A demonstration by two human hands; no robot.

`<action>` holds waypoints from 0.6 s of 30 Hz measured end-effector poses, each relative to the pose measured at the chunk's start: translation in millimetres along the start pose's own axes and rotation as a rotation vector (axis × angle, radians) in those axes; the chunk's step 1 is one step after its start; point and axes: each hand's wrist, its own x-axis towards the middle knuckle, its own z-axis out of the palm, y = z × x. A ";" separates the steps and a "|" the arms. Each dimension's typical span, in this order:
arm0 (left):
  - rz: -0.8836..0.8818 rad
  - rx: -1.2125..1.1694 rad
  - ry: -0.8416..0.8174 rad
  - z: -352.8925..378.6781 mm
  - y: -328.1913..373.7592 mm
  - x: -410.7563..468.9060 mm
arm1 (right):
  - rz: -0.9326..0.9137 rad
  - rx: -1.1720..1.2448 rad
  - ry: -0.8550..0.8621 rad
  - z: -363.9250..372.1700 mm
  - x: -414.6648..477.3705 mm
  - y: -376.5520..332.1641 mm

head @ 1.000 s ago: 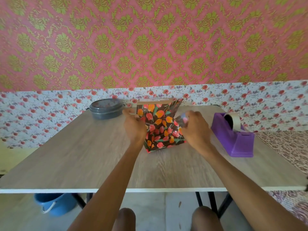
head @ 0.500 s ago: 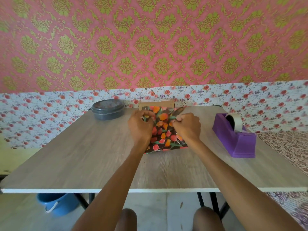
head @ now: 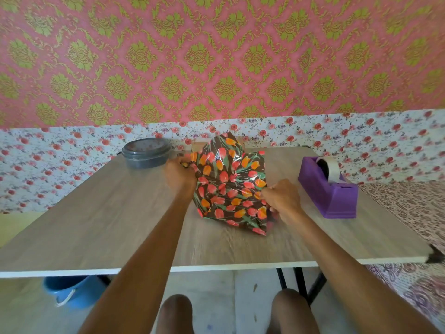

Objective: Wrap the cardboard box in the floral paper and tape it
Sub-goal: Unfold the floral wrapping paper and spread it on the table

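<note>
Left hand: our left hand (head: 180, 175) is gripping the floral paper (head: 228, 186) by its left edge, fingers curled round the sheet near the upper corner.
Right hand: our right hand (head: 281, 198) is pinching the paper's lower right edge, fingers closed on it, though it's showing a little blurred.
Paper's place: the glossy sheet is standing up crumpled between our two hands, mid-table, with its lower corner trailing on the wood toward us.
Box's place: we're seeing only a tan strip of the cardboard box (head: 199, 147) peeking out behind the paper's top, and we cannot tell whether any paper is lying under it.
Done so far: very little, by our reading, as no crisp fold and no tape are showing on the sheet.
Left to do: we're judging that drawing the paper round the box, folding the ends and all the taping lie ahead.
Tape: the purple tape dispenser (head: 330, 194) is sitting just right of our right hand, its tape roll (head: 331, 168) loaded.
Edges: the box is sitting close to the far edge of the table (head: 96, 213), and the near edge is lying well apart from the paper.
Open room: bare wood is spreading in front and to the near left, while the grey lidded container (head: 145, 153) is crowding the far left, near our left hand.
</note>
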 end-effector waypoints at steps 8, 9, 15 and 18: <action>0.399 0.517 -0.003 28.4 7.5 -46.3 | -0.021 -0.098 -0.127 7.5 3.6 -4.4; 0.494 0.514 -0.075 31.8 8.8 -51.4 | -0.052 -0.113 -0.095 8.2 3.5 -6.9; 0.635 0.459 -0.380 39.4 -3.7 -59.0 | -0.161 0.050 0.040 16.4 17.3 -25.1; 0.518 0.458 -0.598 40.6 -19.2 -50.2 | -0.084 0.017 0.024 22.3 20.8 -26.0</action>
